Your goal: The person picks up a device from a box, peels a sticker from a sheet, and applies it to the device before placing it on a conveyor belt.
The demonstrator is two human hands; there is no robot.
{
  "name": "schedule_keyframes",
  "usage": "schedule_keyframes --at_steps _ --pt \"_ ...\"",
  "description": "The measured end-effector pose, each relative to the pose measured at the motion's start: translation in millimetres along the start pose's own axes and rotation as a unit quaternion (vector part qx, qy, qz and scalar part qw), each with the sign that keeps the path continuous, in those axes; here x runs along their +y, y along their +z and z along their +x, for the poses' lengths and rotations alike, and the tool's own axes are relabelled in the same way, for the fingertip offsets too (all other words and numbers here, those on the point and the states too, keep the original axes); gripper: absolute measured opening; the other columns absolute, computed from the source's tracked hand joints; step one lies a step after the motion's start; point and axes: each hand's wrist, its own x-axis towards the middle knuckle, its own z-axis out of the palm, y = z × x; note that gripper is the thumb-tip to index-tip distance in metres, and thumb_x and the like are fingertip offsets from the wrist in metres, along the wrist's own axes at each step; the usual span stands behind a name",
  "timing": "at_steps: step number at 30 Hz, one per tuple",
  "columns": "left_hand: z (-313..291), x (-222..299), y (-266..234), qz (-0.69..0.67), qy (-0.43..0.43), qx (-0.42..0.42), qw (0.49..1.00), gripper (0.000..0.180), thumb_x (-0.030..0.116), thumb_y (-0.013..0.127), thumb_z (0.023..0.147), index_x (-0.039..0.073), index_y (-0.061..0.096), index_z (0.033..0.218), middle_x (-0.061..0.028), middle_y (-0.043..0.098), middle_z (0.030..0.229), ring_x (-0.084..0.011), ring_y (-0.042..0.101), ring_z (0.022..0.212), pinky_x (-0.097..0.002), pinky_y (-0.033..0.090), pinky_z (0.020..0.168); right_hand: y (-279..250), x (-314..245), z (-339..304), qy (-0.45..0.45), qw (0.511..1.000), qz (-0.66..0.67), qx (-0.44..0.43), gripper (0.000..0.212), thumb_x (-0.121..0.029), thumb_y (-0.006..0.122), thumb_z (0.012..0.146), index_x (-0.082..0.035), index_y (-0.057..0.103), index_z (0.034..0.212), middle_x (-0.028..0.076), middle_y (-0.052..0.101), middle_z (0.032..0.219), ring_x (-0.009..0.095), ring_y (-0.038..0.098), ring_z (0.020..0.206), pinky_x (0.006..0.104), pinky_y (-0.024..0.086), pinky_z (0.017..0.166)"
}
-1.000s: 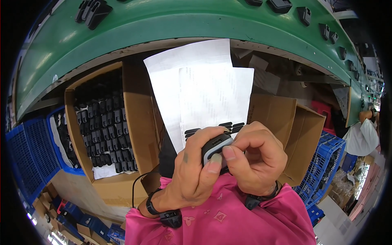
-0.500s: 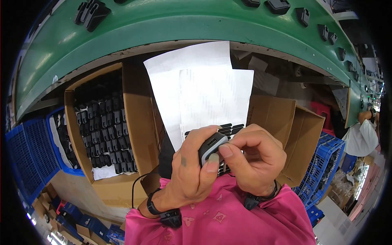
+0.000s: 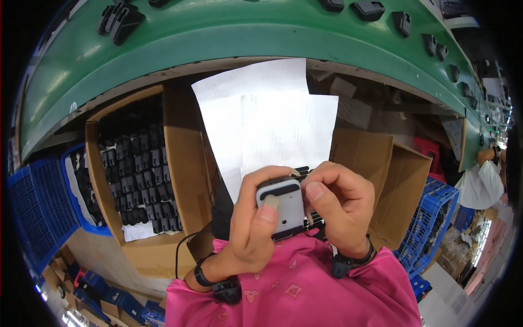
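My left hand [image 3: 250,223] grips a small light-grey and black electronic device [image 3: 290,210], thumb on its broad face. A black rounded strip [image 3: 279,189] crosses that face near the far end, and a small dark hole shows lower down. Against the device's right edge, my right hand [image 3: 346,210] is closed with thumb and forefinger pinched together; whatever is between them is hidden. Under both hands lies a white sheet [image 3: 289,131] carrying several black rounded strips [image 3: 301,170] at its near end. A second white sheet [image 3: 218,109] lies partly beneath it.
To the left, a cardboard box [image 3: 188,163] holds rows of black devices [image 3: 144,177]. Another cardboard box [image 3: 406,180] stands at right beside a blue crate [image 3: 427,218]. Ahead runs a green bench [image 3: 245,41] with black parts [image 3: 368,10] along it.
The device has turned in my left hand: its end with a rectangular port faced up before, and its broad grey face shows now. My right hand has shifted slightly and stays pinched.
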Motion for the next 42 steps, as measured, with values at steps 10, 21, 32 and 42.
schedule_keyframes --at_steps 10,21,32,42 --pt "-3 -1 -10 -0.011 -0.019 0.009 1.0 0.045 0.026 0.04 0.096 -0.002 0.04 0.131 -0.0154 0.057 0.112 -0.0193 0.058 0.095 -0.0308 0.048 0.081 13 -3 9 -0.018 0.994 -0.096 -0.049 0.01 -0.003 0.061 0.089 0.006 0.063 0.086 0.007 0.062 0.075 0.008 0.056 0.062 0.021 0.044 0.055" --pt "-57 -11 -175 0.399 0.115 0.319 0.852 0.042 0.018 0.065 0.081 0.005 0.058 0.12 -0.0145 0.061 0.108 -0.0294 0.06 0.092 -0.0387 0.048 0.085 -37 38 30 -0.077 0.981 -0.176 -0.018 0.016 -0.012 0.052 0.097 0.001 0.06 0.094 0.003 0.054 0.077 0.008 0.048 0.062 0.0194 0.039 0.056" --pt "-268 -222 -382 0.473 -0.191 0.509 0.693 0.043 0.025 0.064 0.088 0.004 0.056 0.124 -0.02 0.061 0.108 -0.0362 0.059 0.099 -0.0404 0.046 0.088 -128 44 44 -0.04 0.972 -0.133 0.187 0.019 -0.019 0.055 0.098 -0.001 0.062 0.095 0.0 0.054 0.074 0.006 0.048 0.061 0.0196 0.037 0.053" --pt "-266 -258 -404 0.515 -0.337 0.416 0.669 0.022 0.003 0.067 0.072 -0.003 0.057 0.09 -0.0249 0.059 0.1 -0.0435 0.057 0.098 -0.0475 0.047 0.083 -113 50 45 -0.058 0.971 -0.167 0.163 0.019 -0.02 0.056 0.097 -0.002 0.062 0.093 0.0 0.055 0.071 0.006 0.048 0.06 0.0197 0.038 0.052"
